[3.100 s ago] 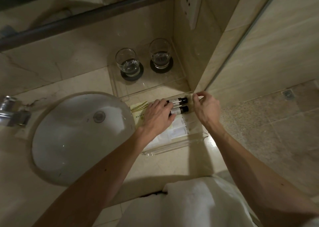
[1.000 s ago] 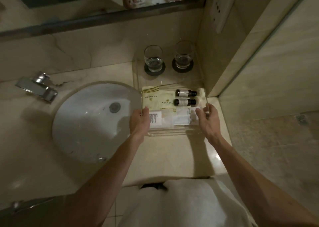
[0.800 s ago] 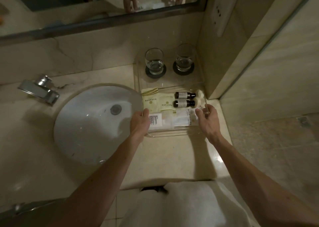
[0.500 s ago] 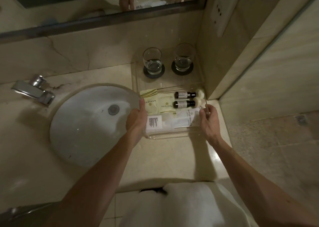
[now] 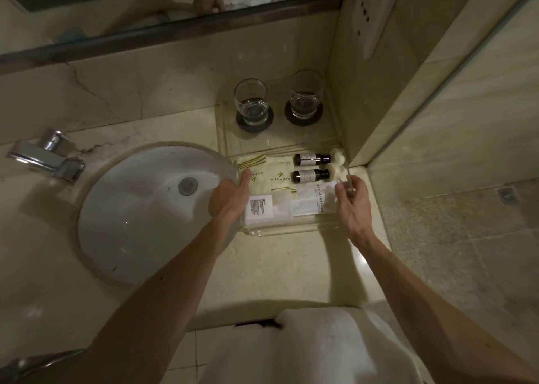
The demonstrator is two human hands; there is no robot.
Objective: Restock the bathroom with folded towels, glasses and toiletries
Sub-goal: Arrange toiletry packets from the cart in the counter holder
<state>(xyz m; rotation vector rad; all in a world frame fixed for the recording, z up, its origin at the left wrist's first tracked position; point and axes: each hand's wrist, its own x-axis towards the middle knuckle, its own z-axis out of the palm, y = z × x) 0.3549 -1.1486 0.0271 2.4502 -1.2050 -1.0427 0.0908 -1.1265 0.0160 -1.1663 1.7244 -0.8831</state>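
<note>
- Currently, a tap [image 5: 46, 157] and a sink [image 5: 140, 217] lie left of the clear tray [image 5: 277, 229], which rests on the counter [image 5: 277, 267].
- Left hand [image 5: 230, 200]: grasps the tray's left edge, thumb over the rim.
- Inside the tray: pale packets [image 5: 274, 176] at far left, white sachets [image 5: 259, 207] on the near side, two dark bottles [image 5: 309, 175] lying flat at far right.
- Behind the tray: two glasses [image 5: 252, 103] upright, each on a dark coaster [image 5: 242, 122].
- Right hand [image 5: 353, 205]: pinches the tray's right rim between thumb and forefinger.
- In front of the tray, past the counter's near edge: a white towel [image 5: 306, 348].
</note>
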